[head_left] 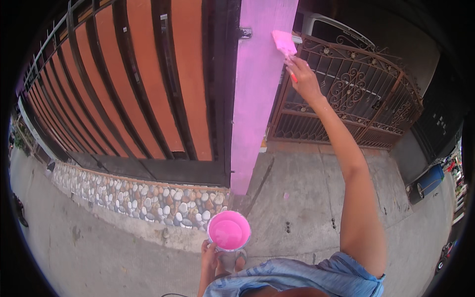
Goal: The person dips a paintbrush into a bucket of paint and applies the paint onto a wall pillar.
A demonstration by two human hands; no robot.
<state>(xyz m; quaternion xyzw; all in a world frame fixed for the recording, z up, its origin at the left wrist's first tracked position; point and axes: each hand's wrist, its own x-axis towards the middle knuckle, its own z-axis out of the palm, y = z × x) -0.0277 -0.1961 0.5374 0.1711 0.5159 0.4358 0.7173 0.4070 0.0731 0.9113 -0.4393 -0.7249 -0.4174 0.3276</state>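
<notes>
My right hand [305, 79] is closed around the handle of a wide paintbrush [284, 42], its arm stretched far up and forward. Pink paint coats the bristles, which lie against the right edge of a pink-purple pillar [257, 94]. Some pink also marks my fingers. Low in front of my body, my left hand [210, 251] grips the rim of a round bucket [229, 231]. Bright pink paint stands inside it, and its rim is smeared. A small metal latch plate [245, 33] is fixed to the pillar's upper left side.
Left of the pillar runs an orange and black barred gate [141, 84] above a pebble-faced low wall [143, 198]. A brown ornate metal gate [346, 94] stands to the right. Farther right is a blue barrel [430, 179]. Grey concrete paving [307, 198] lies below.
</notes>
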